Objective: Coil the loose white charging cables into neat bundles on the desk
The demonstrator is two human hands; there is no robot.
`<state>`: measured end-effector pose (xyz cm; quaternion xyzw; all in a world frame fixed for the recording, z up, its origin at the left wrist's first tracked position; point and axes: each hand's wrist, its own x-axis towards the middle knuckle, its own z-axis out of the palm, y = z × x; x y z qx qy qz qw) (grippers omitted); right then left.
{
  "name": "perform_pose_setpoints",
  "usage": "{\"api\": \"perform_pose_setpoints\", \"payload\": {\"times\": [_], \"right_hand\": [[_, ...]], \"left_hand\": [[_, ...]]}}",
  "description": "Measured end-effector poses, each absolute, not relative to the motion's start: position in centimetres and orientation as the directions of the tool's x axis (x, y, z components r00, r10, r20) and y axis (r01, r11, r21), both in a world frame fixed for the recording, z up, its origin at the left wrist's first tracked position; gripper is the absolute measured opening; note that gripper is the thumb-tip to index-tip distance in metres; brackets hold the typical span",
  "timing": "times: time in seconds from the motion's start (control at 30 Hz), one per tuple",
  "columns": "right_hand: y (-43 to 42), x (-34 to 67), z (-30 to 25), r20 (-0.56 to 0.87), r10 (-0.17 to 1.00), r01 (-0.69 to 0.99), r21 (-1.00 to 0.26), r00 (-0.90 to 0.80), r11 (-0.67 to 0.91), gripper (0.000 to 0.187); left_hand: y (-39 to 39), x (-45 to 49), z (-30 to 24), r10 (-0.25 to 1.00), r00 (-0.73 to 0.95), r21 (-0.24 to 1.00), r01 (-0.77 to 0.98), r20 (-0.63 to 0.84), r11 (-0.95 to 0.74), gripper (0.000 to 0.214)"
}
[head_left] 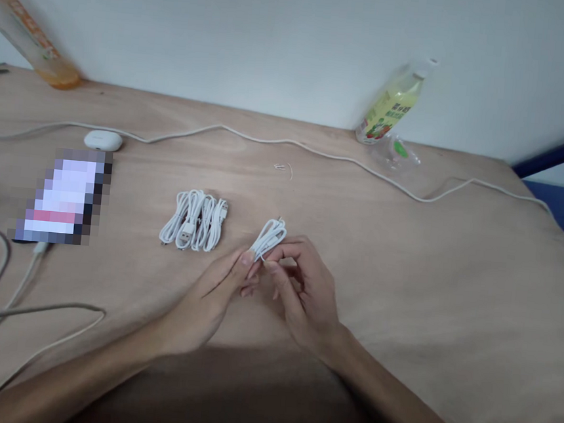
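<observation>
A white charging cable (268, 237), folded into a small coil, is held up over the table's near middle. My left hand (224, 282) is closed on its lower end, the thumb pressed on top. My right hand (308, 286) is beside the coil with its fingers curled. Its thumb and forefinger pinch a thin white strand at the coil's lower end; whether this is a tie or part of the cable is unclear. To the left lies a row of several coiled white USB cables (195, 220), a metal plug showing on top. Beyond the coil are a few short white ties (283, 168).
A phone (60, 199) with a plugged-in cord and a white earbud case (103, 140) lie at left. A long white cord (292, 143) crosses the wooden table (432, 303). Near the wall stand an orange bottle (31, 31) and a yellow bottle (392, 106), beside clear plastic packaging (396, 152).
</observation>
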<state>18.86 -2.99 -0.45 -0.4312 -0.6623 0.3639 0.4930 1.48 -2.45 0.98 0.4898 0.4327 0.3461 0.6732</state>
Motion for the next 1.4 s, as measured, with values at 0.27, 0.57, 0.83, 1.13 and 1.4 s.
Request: {"api": "perform_pose_setpoints", "payload": {"times": [0.27,0.57,0.83,1.13,1.4], "right_hand": [[-3.0,18.9,-1.0,0.389,0.913,0.175,-0.897,-0.124,0.405,0.012],[-3.2,18.8,-0.7,0.301,0.953,0.104,-0.947,-0.036,0.304,0.008],[-3.3,18.3,-0.7,0.328,0.937,0.136,-0.941,0.121,0.311,0.012],[-2.5,18.6,-0.4,0.204,0.971,-0.065,-0.975,0.121,0.213,0.04],[-1.9,20.2,0.0,0.33,0.929,0.02,-0.941,-0.169,0.338,0.018]], "left_hand": [[-2.6,1.4,1.5,0.873,0.442,0.97,-0.023,-0.209,0.243,0.044],[-2.5,0.8,0.7,0.862,0.476,0.975,-0.035,-0.175,0.218,0.046],[-2.5,1.3,0.9,0.797,0.568,0.913,-0.182,-0.206,0.365,0.047],[-2.5,1.2,1.1,0.692,0.67,0.702,-0.355,-0.27,0.617,0.044],[-1.7,0.8,2.1,0.529,0.729,0.659,-0.143,-0.435,0.739,0.057]]}}
